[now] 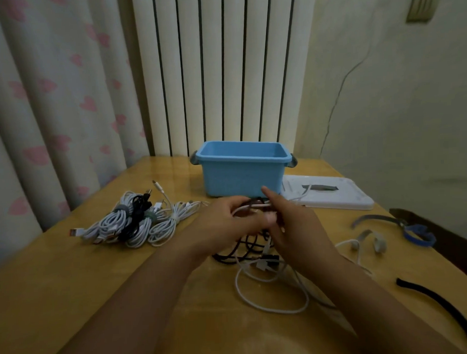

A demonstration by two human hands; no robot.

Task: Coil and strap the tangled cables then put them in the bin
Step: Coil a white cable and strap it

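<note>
At the middle of the wooden table (72,288) my left hand (223,225) and my right hand (292,222) meet over a tangle of black and white cables (259,258). Each hand grips strands of that tangle, and white strands show between the fingers. My right forefinger points up and back. A white loop trails toward me on the table. The blue bin (242,171) stands open just behind my hands. Several coiled, strapped cables (130,222) lie in a heap to the left.
A white lid (333,194) lies right of the bin. Loose straps lie at the right: a grey one (371,219), a blue one (419,236), a white one (372,241), and a long black one (438,307) near the table's edge. Curtain and radiator stand behind.
</note>
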